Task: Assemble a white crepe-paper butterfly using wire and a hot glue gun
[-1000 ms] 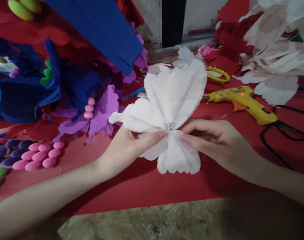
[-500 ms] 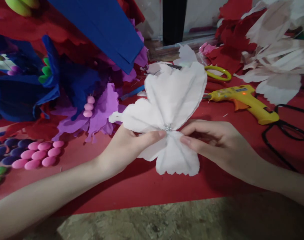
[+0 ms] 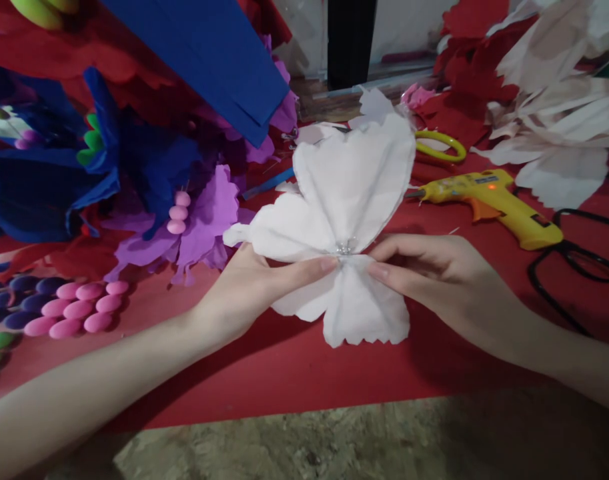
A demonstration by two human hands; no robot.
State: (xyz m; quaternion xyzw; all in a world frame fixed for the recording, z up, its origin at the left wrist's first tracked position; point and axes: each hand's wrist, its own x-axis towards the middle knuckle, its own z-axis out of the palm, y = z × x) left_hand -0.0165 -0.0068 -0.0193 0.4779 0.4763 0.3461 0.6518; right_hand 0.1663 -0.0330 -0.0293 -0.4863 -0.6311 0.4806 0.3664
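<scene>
A white fabric butterfly (image 3: 351,173) with scalloped wing edges is held up over the red table between both hands. Thin ribs run through its wings to a small silvery wire cluster (image 3: 348,247) at the centre. My left hand (image 3: 257,287) pinches it just left of that centre, thumb on top and the other fingers hidden behind. From the right, my right hand (image 3: 429,273) grips the base of the wings between thumb and forefinger. Beyond the hands, to the right, lies a yellow glue gun (image 3: 489,200) with its orange light lit.
Black-framed glasses (image 3: 559,267) lie at the right on the red tabletop (image 3: 284,373). Yellow-handled scissors (image 3: 441,147) are behind. Purple butterflies (image 3: 209,220), blue sheets (image 3: 204,60) and pink oval pieces (image 3: 78,309) fill the left; white fabric shapes (image 3: 559,133) are piled at the back right.
Both hands and the butterfly have shifted slightly to the right. The lower wings have swung a little right and up, and the wire centre shows more clearly.
</scene>
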